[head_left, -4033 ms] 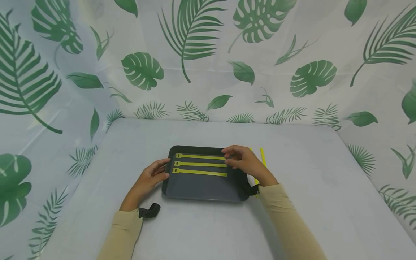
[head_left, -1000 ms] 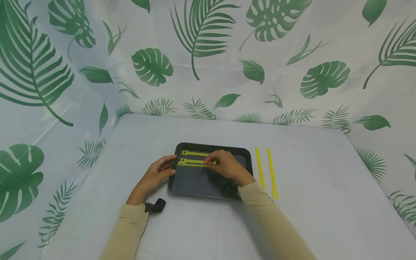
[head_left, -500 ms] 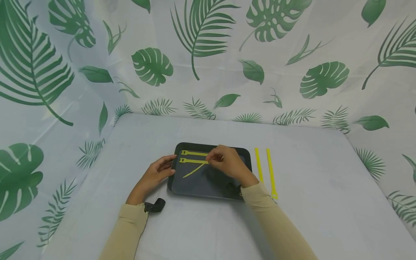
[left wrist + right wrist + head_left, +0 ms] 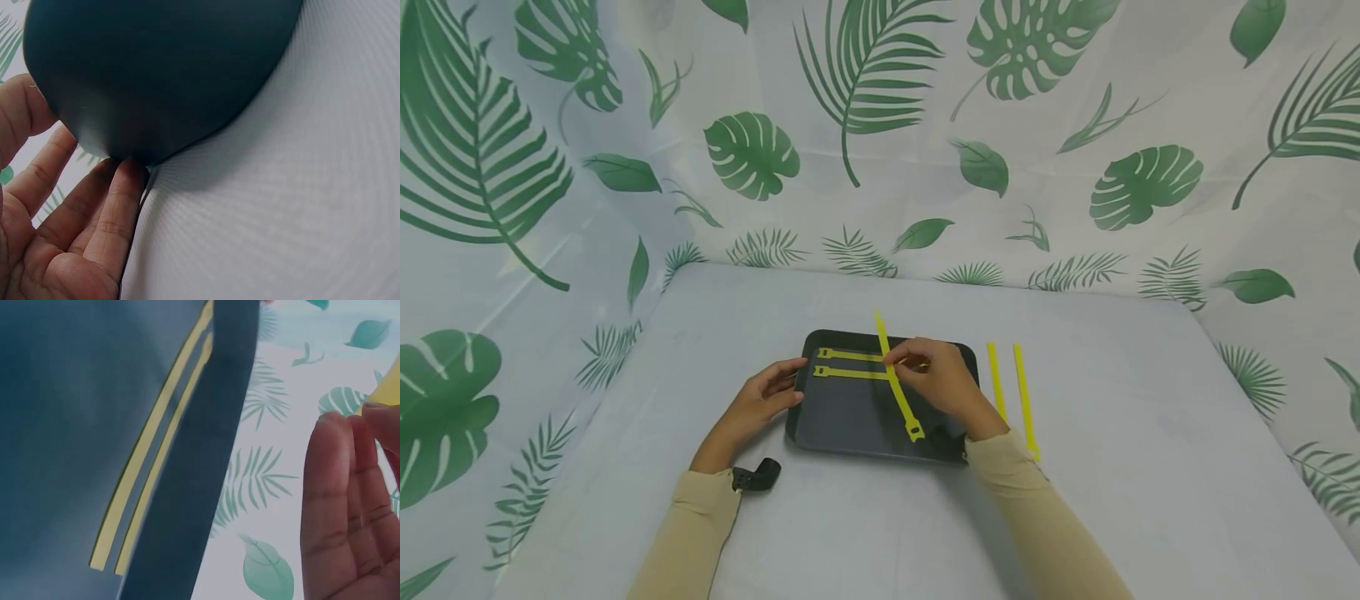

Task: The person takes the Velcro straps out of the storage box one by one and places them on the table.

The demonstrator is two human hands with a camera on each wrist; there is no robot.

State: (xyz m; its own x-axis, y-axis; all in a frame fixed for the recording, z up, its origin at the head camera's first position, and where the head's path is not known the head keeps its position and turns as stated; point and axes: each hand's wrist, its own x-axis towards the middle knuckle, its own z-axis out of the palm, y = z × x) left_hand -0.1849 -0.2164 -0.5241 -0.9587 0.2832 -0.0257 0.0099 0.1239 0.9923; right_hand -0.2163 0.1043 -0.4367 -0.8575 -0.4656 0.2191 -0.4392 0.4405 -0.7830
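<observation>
My right hand (image 4: pixel 938 377) pinches a yellow hook-and-loop cable tie (image 4: pixel 906 407) near its middle, above the dark grey tray (image 4: pixel 850 429). Its slotted head points towards me and its thin tail reaches past the tray's far rim. Two more yellow ties, an upper one (image 4: pixel 850 356) and a lower one (image 4: pixel 850 373), lie side by side in the far part of the tray, heads to the left. My left hand (image 4: pixel 762 402) touches the tray's left edge. In the left wrist view, its fairly straight fingers (image 4: pixel 115 206) meet the outside of the tray wall (image 4: pixel 150 94).
Right of the tray, two yellow ties, one nearer (image 4: pixel 996 379) and one farther out (image 4: pixel 1025 396), lie lengthwise on the white table (image 4: pixel 1120 433). A leaf-print cloth (image 4: pixel 925 192) rises behind the table and on both sides.
The right hand has lifted the third, nearest tie off the tray floor and turned it from sideways to nearly front-to-back. The left hand has stayed at the tray's edge.
</observation>
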